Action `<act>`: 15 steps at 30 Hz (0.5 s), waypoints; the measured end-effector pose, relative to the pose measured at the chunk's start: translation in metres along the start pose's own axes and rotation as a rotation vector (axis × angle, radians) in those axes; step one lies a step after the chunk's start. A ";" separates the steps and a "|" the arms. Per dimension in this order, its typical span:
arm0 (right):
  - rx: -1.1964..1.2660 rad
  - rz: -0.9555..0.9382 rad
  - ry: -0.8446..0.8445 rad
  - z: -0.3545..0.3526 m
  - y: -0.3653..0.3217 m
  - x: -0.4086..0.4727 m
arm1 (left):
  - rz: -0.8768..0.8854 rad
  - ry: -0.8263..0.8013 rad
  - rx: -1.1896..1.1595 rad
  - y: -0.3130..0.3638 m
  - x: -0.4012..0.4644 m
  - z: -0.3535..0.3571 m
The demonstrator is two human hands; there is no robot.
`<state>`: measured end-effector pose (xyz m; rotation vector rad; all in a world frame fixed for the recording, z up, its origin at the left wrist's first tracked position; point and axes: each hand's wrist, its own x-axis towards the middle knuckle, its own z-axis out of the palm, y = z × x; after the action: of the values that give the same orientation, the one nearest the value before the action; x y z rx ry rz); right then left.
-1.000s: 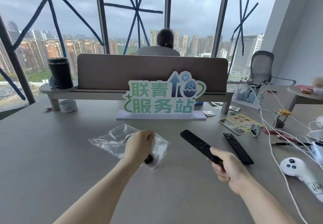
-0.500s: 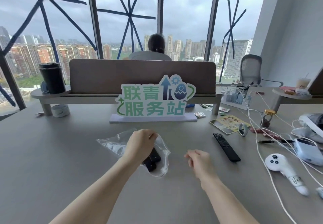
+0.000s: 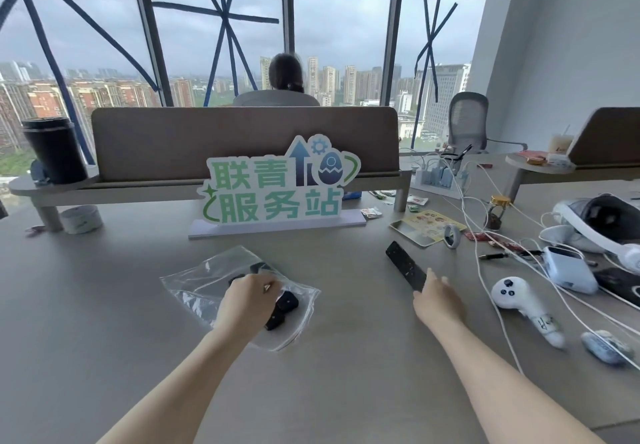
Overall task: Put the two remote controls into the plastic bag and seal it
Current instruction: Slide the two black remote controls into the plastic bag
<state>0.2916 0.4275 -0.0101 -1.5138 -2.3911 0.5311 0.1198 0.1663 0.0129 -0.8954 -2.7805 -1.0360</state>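
Note:
A clear plastic bag (image 3: 204, 279) lies on the grey table (image 3: 104, 305) left of centre. My left hand (image 3: 247, 301) pinches the bag at its open right end. One black remote control (image 3: 281, 307) sits inside the bag, its near end showing beside my fingers. The second black remote control (image 3: 404, 265) lies flat on the table to the right, pointing away from me. My right hand (image 3: 437, 299) rests at that remote's near end with its fingers spread, touching it without closing around it.
A green-lettered sign (image 3: 277, 190) stands behind the bag. White cables (image 3: 485, 270), a white controller (image 3: 519, 299), a pale blue power bank (image 3: 568, 268) and a headset (image 3: 602, 225) crowd the right side. A black cup (image 3: 55, 150) stands on the far-left shelf.
My right hand carried the first remote to the bag and let go of it inside. That hand then moved right, empty, to the near end of the second remote.

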 end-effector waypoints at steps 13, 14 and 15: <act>0.762 -0.083 -0.834 -0.063 -0.022 -0.106 | 0.009 0.095 -0.089 0.017 -0.001 -0.008; 0.740 -0.105 -0.862 -0.050 -0.036 -0.114 | 0.021 0.106 -0.090 0.018 -0.003 -0.009; 0.738 -0.124 -0.881 -0.036 -0.052 -0.120 | 0.033 0.114 -0.093 0.019 -0.006 -0.010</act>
<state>0.3149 0.3048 0.0417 -0.8600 -2.2933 2.0952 0.1328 0.1687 0.0308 -0.8595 -2.6352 -1.1809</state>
